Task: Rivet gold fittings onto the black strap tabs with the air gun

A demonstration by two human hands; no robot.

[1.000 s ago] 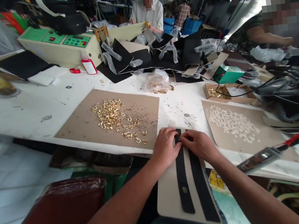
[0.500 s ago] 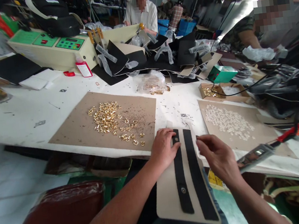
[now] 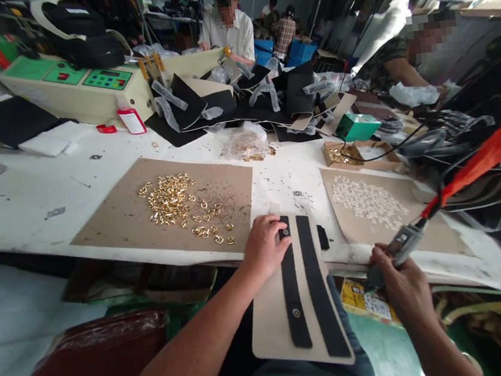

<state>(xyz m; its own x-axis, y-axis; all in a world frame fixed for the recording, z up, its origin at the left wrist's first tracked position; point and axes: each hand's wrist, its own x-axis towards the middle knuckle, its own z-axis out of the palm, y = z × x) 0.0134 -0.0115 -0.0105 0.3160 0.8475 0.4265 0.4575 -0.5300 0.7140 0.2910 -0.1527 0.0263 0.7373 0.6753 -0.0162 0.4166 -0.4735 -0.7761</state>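
My left hand grips the upper left edge of a beige panel, its fingertips and thumb on a black strap with two metal snaps or eyelets. A second black strap runs alongside on the same panel. The panel lies over my lap, its top end at the table edge. Off to the right, my right hand is wrapped round a grey electric screwdriver with a cord and red wrapping. Its lower end points left, away from the panel. A small black piece sits beside the panel's top right.
Gold buckle-like fittings lie piled on a brown board. Small whitish pieces cover another board. Behind are black panels, a green box, a red bottle and a machine. Co-workers sit beyond.
My right hand has left the panel's right edge, moved right and taken hold of the electric screwdriver. My left hand keeps its grip on the panel. The view has shifted slightly.
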